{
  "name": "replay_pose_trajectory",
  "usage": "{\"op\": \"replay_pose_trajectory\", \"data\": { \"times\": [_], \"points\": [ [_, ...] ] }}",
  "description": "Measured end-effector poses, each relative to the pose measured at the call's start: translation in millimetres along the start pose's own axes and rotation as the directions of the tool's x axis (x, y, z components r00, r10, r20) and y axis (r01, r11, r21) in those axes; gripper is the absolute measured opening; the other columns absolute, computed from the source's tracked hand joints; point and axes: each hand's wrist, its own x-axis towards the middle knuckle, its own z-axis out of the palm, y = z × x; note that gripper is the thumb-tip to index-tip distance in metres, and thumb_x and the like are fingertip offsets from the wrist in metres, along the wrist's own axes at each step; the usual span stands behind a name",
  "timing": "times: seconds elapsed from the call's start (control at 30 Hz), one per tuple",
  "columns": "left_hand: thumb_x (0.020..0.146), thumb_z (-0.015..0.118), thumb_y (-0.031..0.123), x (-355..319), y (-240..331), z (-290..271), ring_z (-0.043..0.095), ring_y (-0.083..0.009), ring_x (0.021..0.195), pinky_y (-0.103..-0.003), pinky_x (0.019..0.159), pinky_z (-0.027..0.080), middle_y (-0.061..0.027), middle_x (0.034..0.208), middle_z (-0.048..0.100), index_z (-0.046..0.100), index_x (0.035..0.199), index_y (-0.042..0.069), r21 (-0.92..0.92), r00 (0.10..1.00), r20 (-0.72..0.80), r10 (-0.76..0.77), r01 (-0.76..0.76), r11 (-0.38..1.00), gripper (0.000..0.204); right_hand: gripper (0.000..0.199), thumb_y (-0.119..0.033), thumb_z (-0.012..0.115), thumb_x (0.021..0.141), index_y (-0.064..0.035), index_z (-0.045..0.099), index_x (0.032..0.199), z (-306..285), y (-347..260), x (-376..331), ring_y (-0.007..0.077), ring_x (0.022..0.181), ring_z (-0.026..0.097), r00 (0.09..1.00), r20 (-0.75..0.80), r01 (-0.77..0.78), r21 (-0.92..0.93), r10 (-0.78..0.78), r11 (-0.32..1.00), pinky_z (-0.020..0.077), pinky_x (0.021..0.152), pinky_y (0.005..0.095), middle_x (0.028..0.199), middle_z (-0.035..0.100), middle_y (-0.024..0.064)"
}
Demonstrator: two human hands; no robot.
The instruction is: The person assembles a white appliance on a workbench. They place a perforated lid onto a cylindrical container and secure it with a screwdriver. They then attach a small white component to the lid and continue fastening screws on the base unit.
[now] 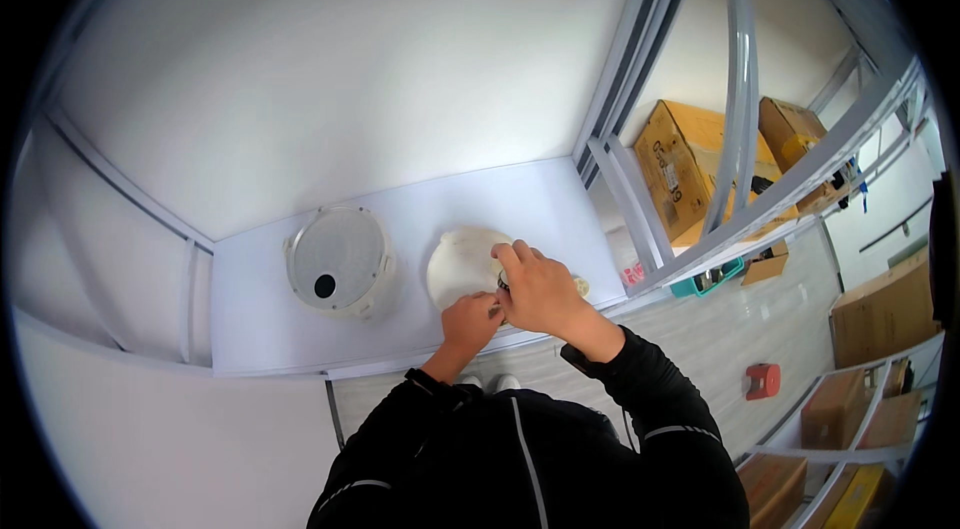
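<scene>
- Cream round disc-shaped part (460, 264): lies flat on the white tabletop (500, 194), close to the table's near edge, directly in front of me. Its surface looks ribbed or stepped; finer detail too small to tell.
- My right hand (540, 291): rests over the right rim of the cream part, fingers curled, index finger stretched along the top edge. It seems to pinch a small dark piece (503, 283) at the rim, but what that piece is I cannot tell.
- My left hand (472, 319): at the lower right rim of the cream part, fingers bent inward and touching the fingers of my right hand. Whether it grips anything I cannot tell; its fingertips are hidden behind the right hand.
- Both forearms in black sleeves (640, 379), coming in from the lower edge.
- Round translucent lid with a dark hole (338, 261): lies on the same tabletop to the left of the cream part, apart from it, untouched by either hand.
- Grey metal frame bars (640, 219): rise at the table's right end.
- Beyond the frame, on the floor: yellow-brown cardboard boxes (685, 164), a small red object (763, 380), more boxes at far right (880, 314).
</scene>
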Motion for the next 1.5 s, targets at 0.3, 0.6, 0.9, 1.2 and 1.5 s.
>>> {"op": "replay_pose_trajectory", "data": {
  "times": [0.3,0.6,0.9,1.2,1.5],
  "points": [
    [0.084,0.077,0.027,26.4,-17.7,-17.9,0.074,-0.0293,0.084,-0.045,0.070,0.058,-0.0032,0.093,0.077,0.082,0.104,0.019,0.064,0.995,0.101,-0.007,0.000,0.998,0.021,0.048,-0.029,0.081,0.086,-0.0066,0.057,0.121,-0.9,-13.5,14.8,0.0334,0.069,0.070,0.917,0.184,-0.285,-0.319,0.354,0.904,0.0543,0.057,0.0415,0.086,0.064,0.0134],
    [0.080,0.079,0.026,33.8,-32.0,-27.9,0.075,-0.0285,0.083,-0.045,0.068,0.057,-0.0033,0.093,0.079,0.085,0.103,0.021,0.099,0.983,0.163,0.085,-0.102,0.990,0.024,0.045,-0.036,0.078,0.092,-0.0056,0.058,0.119,9.0,-5.7,12.1,0.0366,0.082,0.070,0.895,0.242,-0.317,-0.247,0.375,0.916,0.0542,0.059,0.0456,0.097,0.063,0.0192],
    [0.081,0.078,0.026,31.8,-37.4,-30.0,0.074,-0.0290,0.081,-0.045,0.068,0.057,-0.0026,0.093,0.077,0.083,0.103,0.021,0.083,0.973,0.156,0.168,-0.182,0.980,0.023,0.048,-0.040,0.077,0.093,-0.0064,0.059,0.122,5.8,-8.1,-2.2,0.0328,0.066,0.070,0.992,-0.064,-0.113,-0.080,0.108,0.990,0.0536,0.054,0.0413,0.081,0.068,0.0119],
    [0.079,0.078,0.025,32.0,-36.5,-21.7,0.075,-0.0296,0.080,-0.045,0.068,0.058,-0.0033,0.095,0.077,0.082,0.102,0.019,0.121,0.978,0.136,0.158,-0.174,0.977,0.024,0.047,-0.028,0.075,0.089,-0.0027,0.055,0.123,-4.6,-26.7,-6.4,0.0345,0.072,0.071,0.972,-0.027,-0.235,-0.147,0.234,0.961,0.0547,0.057,0.0433,0.096,0.063,0.0206],
    [0.080,0.077,0.024,33.9,-35.0,-18.5,0.074,-0.0301,0.082,-0.045,0.070,0.058,-0.0046,0.094,0.078,0.082,0.102,0.018,0.177,0.971,0.164,0.172,-0.200,0.964,0.024,0.040,-0.017,0.075,0.090,-0.0014,0.056,0.121,0.0,-13.9,-14.6,0.0393,0.082,0.071,0.904,0.198,-0.348,-0.173,0.378,0.921,0.0567,0.066,0.0485,0.099,0.062,0.0214]
  ]
}}
